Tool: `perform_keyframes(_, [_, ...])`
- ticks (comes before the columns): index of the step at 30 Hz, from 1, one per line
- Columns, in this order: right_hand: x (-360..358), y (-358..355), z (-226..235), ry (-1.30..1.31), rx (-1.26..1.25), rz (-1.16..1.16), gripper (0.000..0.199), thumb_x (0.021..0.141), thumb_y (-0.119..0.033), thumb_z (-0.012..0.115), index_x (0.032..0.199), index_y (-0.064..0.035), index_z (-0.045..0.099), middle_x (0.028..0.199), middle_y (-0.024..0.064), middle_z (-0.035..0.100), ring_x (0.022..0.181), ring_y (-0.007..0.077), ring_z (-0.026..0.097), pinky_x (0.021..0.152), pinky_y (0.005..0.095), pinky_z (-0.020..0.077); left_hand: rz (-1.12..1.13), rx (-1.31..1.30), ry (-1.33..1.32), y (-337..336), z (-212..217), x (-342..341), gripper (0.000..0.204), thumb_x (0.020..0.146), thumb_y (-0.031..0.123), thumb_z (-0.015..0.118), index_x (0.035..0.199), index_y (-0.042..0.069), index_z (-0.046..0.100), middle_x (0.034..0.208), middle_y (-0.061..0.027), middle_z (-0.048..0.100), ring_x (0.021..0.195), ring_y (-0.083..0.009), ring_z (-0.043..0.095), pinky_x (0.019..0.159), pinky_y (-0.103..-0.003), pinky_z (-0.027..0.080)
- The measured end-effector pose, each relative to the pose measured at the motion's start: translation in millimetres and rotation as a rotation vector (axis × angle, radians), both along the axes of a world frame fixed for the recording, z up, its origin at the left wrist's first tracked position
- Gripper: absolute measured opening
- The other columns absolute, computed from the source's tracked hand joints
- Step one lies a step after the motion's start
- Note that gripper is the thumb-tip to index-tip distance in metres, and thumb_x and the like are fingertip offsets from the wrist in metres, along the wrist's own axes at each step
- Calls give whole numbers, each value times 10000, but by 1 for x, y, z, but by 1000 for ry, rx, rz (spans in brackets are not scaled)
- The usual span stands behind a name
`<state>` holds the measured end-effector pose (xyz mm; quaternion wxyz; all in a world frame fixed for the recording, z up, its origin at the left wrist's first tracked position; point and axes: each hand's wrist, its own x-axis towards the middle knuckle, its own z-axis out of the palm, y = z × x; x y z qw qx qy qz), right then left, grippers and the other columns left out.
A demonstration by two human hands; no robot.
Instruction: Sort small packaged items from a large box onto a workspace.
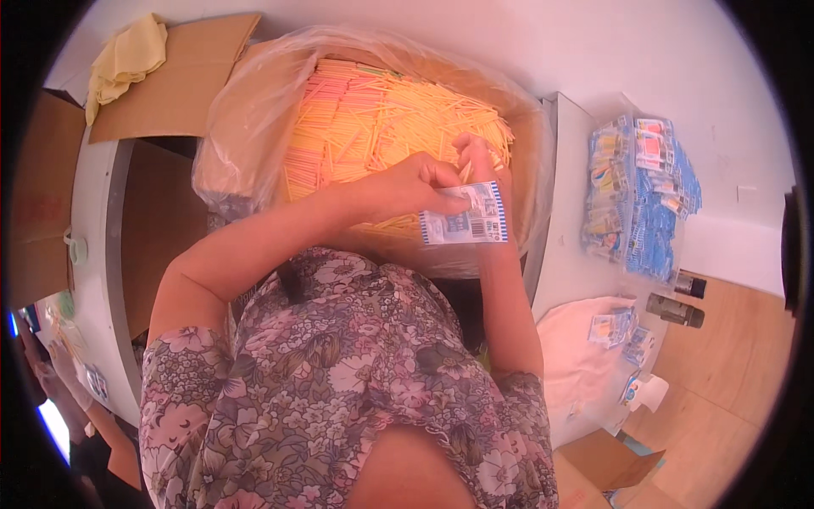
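Observation:
Both my hands meet over a big box of thin sticks. My left hand (415, 182) pinches the top edge of a small blue-and-white printed packet (465, 215). My right hand (479, 161) grips the same packet from the right, fingers behind it. Below them lies a heap of yellow, orange and pink sticks (365, 119) inside a clear plastic liner (246, 110) in a cardboard box.
A stack of blue packets in clear plastic (640, 191) lies on the white table (564, 254) at right, with a few loose packets (615, 327) and two dark bottles (676, 310). Cardboard flaps (182, 81) and a yellow cloth (127, 55) sit far left.

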<state>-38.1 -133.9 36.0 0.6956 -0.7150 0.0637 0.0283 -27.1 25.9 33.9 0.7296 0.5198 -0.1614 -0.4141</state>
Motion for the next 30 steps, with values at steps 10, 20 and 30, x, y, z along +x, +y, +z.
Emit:
perform_keyframes(10, [-14, -29, -6, -285, -191, 66, 208, 850, -211, 606, 882, -13, 554, 1012, 102, 553, 929, 187, 533, 765, 337, 436, 76, 64, -341, -24, -15, -16, 111, 811, 44, 674, 905, -15, 672, 845, -66, 643, 815, -135, 601, 743, -288, 477])
perform_keyframes(20, [-19, -23, 17, -348, -403, 16, 108, 816, -82, 639, 783, -9, 566, 697, 18, 528, 668, 75, 489, 602, 240, 414, 89, 150, -772, -20, -8, -4, 130, 787, 1, 665, 917, -10, 663, 884, -103, 657, 829, -174, 623, 727, -295, 486])
perform_keyframes(30, [-35, -60, -28, -219, -1027, 256, 180, 785, -226, 639, 781, -45, 635, 639, 172, 597, 586, 296, 568, 606, 388, 466, 137, 137, -213, 7, -11, 10, 190, 914, 146, 590, 1019, 2, 654, 885, -21, 672, 804, -77, 600, 754, -249, 488])
